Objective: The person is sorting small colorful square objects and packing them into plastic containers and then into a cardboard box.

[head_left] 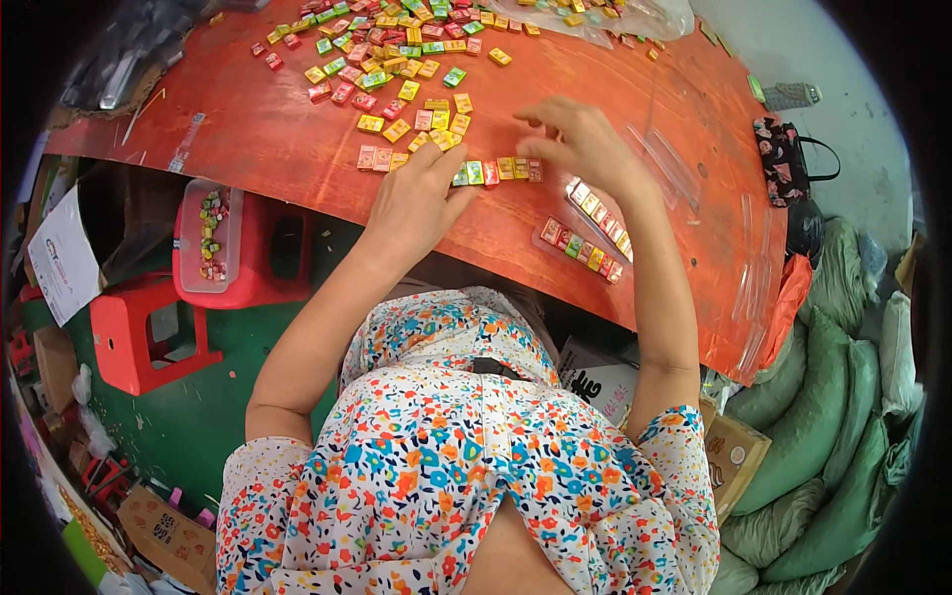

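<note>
Small printed boxes, yellow, red, pink and green, make up a row [491, 173] along the near edge of the red table. My left hand [412, 208] rests over the left part of this row, its fingertips at some yellow boxes [439, 137] and its thumb spread away from the fingers. Just above the row's right end hovers my right hand [585, 149], fingers bent and apart, with nothing seen between them. Under the right forearm lie two clear plastic strips filled with boxes, one nearer me [580, 250] and one farther off [600, 213].
A heap of loose boxes [397, 64] spreads over the far side of the red table [585, 84]. Empty clear strips [659, 164] lie to the right. A plastic tub [208, 238] sits on a red stool at left. Green sacks [813, 416] are piled at right.
</note>
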A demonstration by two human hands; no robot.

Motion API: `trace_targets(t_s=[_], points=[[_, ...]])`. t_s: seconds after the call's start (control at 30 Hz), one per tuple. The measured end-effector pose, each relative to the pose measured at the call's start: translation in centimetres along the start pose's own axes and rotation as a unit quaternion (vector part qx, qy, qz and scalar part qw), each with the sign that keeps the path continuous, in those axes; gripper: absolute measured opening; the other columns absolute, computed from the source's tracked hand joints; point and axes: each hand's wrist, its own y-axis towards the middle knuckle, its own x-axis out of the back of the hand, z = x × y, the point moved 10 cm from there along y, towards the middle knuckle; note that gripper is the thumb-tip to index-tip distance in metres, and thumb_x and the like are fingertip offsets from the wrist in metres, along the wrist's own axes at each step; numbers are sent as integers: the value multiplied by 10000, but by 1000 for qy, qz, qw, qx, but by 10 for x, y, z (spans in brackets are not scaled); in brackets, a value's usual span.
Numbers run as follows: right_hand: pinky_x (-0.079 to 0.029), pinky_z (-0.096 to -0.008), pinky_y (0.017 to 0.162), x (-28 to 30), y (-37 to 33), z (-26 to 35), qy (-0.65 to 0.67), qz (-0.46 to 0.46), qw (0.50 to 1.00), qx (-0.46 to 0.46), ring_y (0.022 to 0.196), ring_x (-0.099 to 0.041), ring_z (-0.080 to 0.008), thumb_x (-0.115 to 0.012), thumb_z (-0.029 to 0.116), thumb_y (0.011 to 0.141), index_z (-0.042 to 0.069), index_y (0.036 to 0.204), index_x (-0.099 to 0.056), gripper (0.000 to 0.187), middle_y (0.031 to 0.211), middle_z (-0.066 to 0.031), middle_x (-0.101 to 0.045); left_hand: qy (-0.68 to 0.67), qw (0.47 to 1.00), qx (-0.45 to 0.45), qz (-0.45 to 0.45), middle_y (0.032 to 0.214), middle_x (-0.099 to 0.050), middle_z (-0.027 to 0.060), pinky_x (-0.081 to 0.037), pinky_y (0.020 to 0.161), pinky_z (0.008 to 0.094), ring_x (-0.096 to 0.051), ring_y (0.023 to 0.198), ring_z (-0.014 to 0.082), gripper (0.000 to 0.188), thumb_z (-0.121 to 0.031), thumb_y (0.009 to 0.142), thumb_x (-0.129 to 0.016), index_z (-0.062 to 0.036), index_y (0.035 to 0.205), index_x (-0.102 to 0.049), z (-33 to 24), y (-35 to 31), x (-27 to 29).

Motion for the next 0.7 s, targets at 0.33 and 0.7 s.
trace_targets(t_s=[0.33,0.7], points=[[-518,-404,748,-18,86,17,-81,-131,984,93,859,-657,-323,-639,239,869,55,1060,-679,269,947,-153,-662,62,992,-3,-113,902,-611,148,-510,673,451,-636,799,355,168,-123,857,-662,-28,996,-659,28,19,58],[-523,-393,713,-8,40,33,-79,-141,982,93,810,-658,-324,-615,169,888,54,1034,-675,196,908,-138,-673,-16,998,-35,-59,857,-607,152,-512,653,432,-631,756,353,156,-113,855,-666,-9,971,-666,12,-16,36]])
